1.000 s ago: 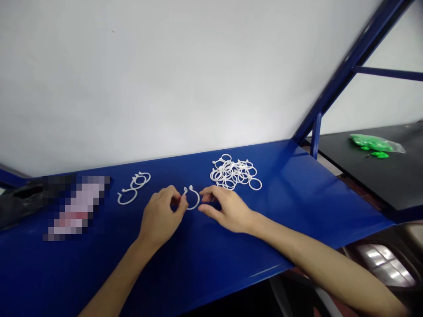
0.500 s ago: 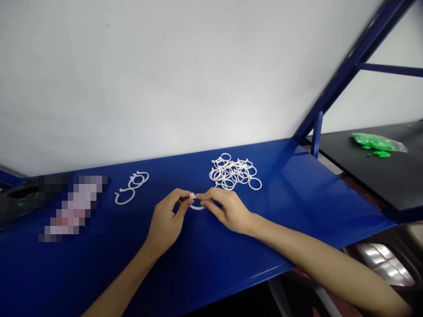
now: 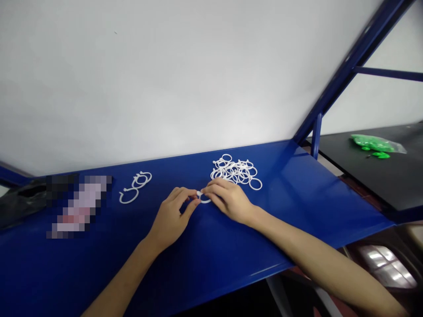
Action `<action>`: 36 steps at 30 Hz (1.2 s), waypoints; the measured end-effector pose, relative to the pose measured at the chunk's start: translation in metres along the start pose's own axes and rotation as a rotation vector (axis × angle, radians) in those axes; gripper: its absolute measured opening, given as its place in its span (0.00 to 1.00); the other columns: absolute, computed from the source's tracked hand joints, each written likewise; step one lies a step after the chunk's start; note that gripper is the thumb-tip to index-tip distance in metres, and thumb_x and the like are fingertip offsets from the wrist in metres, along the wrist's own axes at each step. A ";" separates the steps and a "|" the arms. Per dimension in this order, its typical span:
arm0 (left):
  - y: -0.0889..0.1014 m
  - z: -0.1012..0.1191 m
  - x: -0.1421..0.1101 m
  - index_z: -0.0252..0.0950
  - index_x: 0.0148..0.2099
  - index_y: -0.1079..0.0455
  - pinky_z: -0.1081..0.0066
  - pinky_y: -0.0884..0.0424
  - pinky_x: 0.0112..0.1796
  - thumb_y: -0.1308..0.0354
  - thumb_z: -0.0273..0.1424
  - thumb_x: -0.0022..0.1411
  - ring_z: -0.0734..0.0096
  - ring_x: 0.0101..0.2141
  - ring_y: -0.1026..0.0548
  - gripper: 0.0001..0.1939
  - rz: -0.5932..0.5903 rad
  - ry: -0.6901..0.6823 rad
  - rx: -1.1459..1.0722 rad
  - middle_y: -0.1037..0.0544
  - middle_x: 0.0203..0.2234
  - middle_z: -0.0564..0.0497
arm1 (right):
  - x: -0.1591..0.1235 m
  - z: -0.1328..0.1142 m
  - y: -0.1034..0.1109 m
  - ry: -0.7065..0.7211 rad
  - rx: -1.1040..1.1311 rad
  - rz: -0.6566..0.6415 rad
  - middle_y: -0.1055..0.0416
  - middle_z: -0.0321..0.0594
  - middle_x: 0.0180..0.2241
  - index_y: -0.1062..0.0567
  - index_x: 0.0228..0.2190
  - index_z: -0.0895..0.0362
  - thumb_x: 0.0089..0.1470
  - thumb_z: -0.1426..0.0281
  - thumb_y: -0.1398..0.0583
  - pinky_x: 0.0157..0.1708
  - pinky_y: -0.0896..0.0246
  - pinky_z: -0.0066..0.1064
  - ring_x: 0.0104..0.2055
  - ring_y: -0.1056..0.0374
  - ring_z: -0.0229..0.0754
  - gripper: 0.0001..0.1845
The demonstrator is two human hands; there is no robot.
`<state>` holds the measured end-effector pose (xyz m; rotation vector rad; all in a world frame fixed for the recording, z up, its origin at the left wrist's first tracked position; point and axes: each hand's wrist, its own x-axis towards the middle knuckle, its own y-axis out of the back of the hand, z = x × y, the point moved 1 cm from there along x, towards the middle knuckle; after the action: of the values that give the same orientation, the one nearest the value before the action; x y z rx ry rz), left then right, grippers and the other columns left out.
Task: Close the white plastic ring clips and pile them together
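Between my hands is one white plastic ring [image 3: 205, 201] with a small clasp, looking like a shower curtain ring. The thumb and forefinger of my left hand [image 3: 172, 215] pinch at its clasp end. My right hand [image 3: 233, 203] grips the same ring from the other side, its fingers hiding part of it. Just behind the right hand lies a pile of similar white rings [image 3: 243, 171], overlapping one another. Off to the left, a few more white rings [image 3: 129, 196] rest on the blue table, at least one of them with its loop unclasped.
The blue tabletop [image 3: 211, 255] meets a white wall at the back. A blurred-out pinkish item [image 3: 82, 202] and a black plastic bag [image 3: 24, 202] lie at the left. Blue frame bars [image 3: 317, 132] rise at right, beside a black table holding a green-filled bag [image 3: 373, 143].
Both hands have shifted slightly with the ring. My right fingers now cover more of it, and its clasp shows less between the fingertips. The piles of rings lie as before.
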<state>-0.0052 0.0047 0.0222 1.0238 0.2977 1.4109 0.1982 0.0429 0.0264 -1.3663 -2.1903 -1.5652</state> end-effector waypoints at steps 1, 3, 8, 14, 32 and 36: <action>0.000 -0.005 0.001 0.41 0.47 0.28 0.64 0.28 0.44 0.48 0.42 0.69 0.65 0.40 0.25 0.13 -0.017 0.005 0.039 0.22 0.38 0.50 | 0.002 0.005 0.003 -0.025 -0.029 0.041 0.28 0.45 0.43 0.25 0.45 0.57 0.68 0.70 0.48 0.43 0.31 0.34 0.44 0.30 0.41 0.12; 0.001 -0.020 0.004 0.41 0.51 0.28 0.59 0.30 0.49 0.49 0.41 0.69 0.59 0.45 0.27 0.15 -0.018 0.036 0.148 0.22 0.42 0.48 | 0.004 0.019 0.012 -0.097 -0.115 0.128 0.29 0.46 0.42 0.24 0.43 0.56 0.67 0.70 0.46 0.43 0.31 0.35 0.43 0.31 0.43 0.11; 0.022 -0.061 0.013 0.33 0.53 0.29 0.47 0.35 0.51 0.56 0.36 0.69 0.42 0.52 0.33 0.20 0.149 0.182 0.573 0.26 0.48 0.35 | 0.004 0.057 0.040 -0.256 -0.424 0.240 0.26 0.47 0.38 0.23 0.43 0.57 0.65 0.70 0.45 0.45 0.36 0.43 0.42 0.36 0.49 0.11; 0.042 -0.089 0.007 0.30 0.46 0.28 0.42 0.37 0.45 0.54 0.40 0.66 0.33 0.52 0.36 0.20 0.214 0.369 0.864 0.28 0.46 0.29 | 0.003 0.067 0.049 -0.374 -0.548 0.213 0.22 0.44 0.35 0.23 0.44 0.57 0.58 0.71 0.41 0.42 0.42 0.43 0.41 0.37 0.53 0.12; 0.008 -0.012 0.006 0.38 0.37 0.29 0.57 0.34 0.47 0.46 0.30 0.66 0.58 0.42 0.29 0.06 0.216 -0.180 0.429 0.22 0.35 0.47 | 0.003 0.004 0.020 -0.147 -0.144 0.081 0.25 0.45 0.41 0.28 0.50 0.58 0.66 0.66 0.44 0.49 0.36 0.41 0.45 0.32 0.47 0.14; -0.005 0.002 -0.002 0.38 0.38 0.26 0.63 0.32 0.45 0.43 0.28 0.66 0.64 0.40 0.28 0.05 0.173 -0.388 0.320 0.22 0.34 0.50 | -0.002 -0.013 -0.003 -0.246 0.144 -0.028 0.26 0.39 0.36 0.29 0.47 0.57 0.64 0.64 0.41 0.39 0.33 0.34 0.38 0.29 0.41 0.13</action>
<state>-0.0008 0.0034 0.0190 1.5913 0.1527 1.3057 0.1928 0.0315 0.0292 -1.5605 -2.4164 -1.2773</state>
